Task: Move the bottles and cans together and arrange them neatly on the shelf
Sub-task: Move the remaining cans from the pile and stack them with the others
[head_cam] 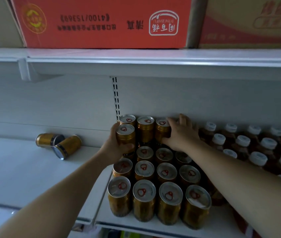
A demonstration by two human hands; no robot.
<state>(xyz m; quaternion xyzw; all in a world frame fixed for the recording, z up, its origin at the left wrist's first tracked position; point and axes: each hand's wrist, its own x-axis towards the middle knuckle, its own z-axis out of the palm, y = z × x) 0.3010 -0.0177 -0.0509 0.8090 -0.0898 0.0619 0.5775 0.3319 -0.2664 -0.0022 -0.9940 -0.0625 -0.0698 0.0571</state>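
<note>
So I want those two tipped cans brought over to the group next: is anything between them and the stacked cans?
Nothing visible: the two tipped cans lie on bare shelf, with open surface up to the stacked cans.

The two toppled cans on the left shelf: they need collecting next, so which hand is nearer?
Left. The left hand grips an upright can right of the toppled cans; the right hand is farther right.
</note>
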